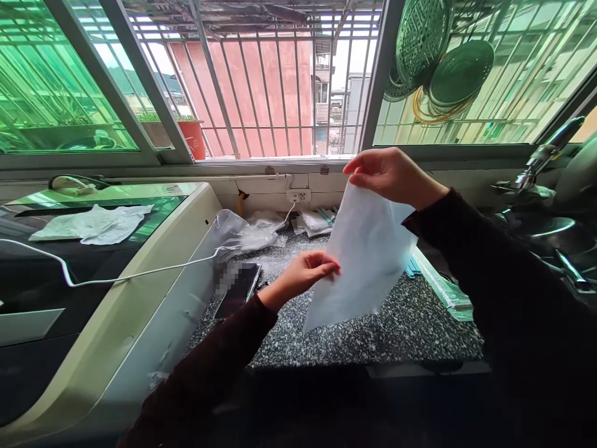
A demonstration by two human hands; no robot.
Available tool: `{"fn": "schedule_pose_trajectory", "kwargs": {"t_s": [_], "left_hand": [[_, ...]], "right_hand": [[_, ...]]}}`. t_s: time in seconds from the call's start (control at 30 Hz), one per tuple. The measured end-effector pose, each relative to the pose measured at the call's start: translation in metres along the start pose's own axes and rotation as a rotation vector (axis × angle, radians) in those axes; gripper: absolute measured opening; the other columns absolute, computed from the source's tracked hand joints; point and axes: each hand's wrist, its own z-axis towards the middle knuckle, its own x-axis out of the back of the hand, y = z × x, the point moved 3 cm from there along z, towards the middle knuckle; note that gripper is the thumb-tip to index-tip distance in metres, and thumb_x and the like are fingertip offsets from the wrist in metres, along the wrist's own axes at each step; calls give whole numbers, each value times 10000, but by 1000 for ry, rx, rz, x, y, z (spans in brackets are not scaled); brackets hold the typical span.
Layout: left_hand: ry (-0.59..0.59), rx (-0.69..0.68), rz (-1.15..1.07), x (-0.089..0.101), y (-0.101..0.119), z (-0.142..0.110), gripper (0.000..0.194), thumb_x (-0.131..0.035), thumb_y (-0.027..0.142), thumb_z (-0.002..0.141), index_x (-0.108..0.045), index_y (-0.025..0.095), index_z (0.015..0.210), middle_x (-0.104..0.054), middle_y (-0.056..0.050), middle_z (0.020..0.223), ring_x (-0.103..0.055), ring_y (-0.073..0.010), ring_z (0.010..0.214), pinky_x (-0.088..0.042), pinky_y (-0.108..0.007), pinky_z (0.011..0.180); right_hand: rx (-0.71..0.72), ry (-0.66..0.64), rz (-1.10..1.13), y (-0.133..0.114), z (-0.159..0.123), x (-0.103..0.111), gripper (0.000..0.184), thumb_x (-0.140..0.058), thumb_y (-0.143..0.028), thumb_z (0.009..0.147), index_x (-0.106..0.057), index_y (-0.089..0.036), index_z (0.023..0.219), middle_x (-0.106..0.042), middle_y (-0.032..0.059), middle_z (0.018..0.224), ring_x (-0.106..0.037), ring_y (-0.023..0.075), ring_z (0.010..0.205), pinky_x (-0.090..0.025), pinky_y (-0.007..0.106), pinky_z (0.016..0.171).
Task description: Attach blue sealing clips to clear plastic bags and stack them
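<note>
A thin white translucent sheet (366,261), possibly a plastic bag or paper, hangs tilted above the speckled counter (336,342). My right hand (385,174) pinches its upper corner between thumb and fingers. Lower down, my left hand (308,274) grips the sheet's left edge, thumb on top. The sheet's far side is hidden from me. Under and behind it, blue strips (413,267) and a long clear-wrapped packet (445,289) lie on the counter. Beside my left forearm rests a dark phone or tablet (239,292), partly blurred.
At the left stands a large cream-sided appliance (163,249) with a white cloth (96,224) on top. A white cable (140,275) crosses it toward the wall socket (298,195). Crumpled clear plastic (247,233) and small packets (314,221) lie by the wall. A metal faucet (545,152) rises at right.
</note>
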Motion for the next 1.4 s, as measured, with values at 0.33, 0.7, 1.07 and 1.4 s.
{"fn": "schedule_pose_trajectory", "kwargs": {"t_s": [0.33, 0.7, 1.07, 1.4], "left_hand": [[326, 227, -99, 35, -50, -17, 330, -677, 434, 584, -574, 130, 660, -639, -25, 605, -503, -79, 429, -355, -213, 441], [491, 423, -194, 61, -133, -31, 328, -724, 369, 476, -533, 131, 595, -525, 45, 490, -449, -76, 439, -317, -204, 470], [572, 415, -126, 62, -140, -50, 883, -748, 354, 504, -378, 137, 1276, -614, 33, 615, -548, -116, 514, -395, -226, 541], [547, 226, -223, 54, -93, -49, 685, -745, 303, 532, -513, 119, 1151, -692, -29, 725, -639, -144, 707, -472, -248, 685]], "right_hand": [[-205, -210, -153, 54, 33, -95, 138, -600, -189, 702, -660, -112, 798, -617, 13, 707, -519, 99, 627, -402, 237, 622], [-314, -188, -225, 110, -129, -131, 114, -554, -196, 759, -660, -156, 762, -620, 36, 712, -533, 127, 627, -403, 245, 606], [-275, -340, -344, 107, -216, -156, 188, -578, -279, 785, -683, -163, 890, -622, 89, 849, -520, 195, 799, -432, 324, 738], [-460, -163, -92, 107, -195, -153, 258, -574, -374, 765, -620, -172, 918, -636, 70, 817, -575, 184, 745, -459, 319, 690]]}}
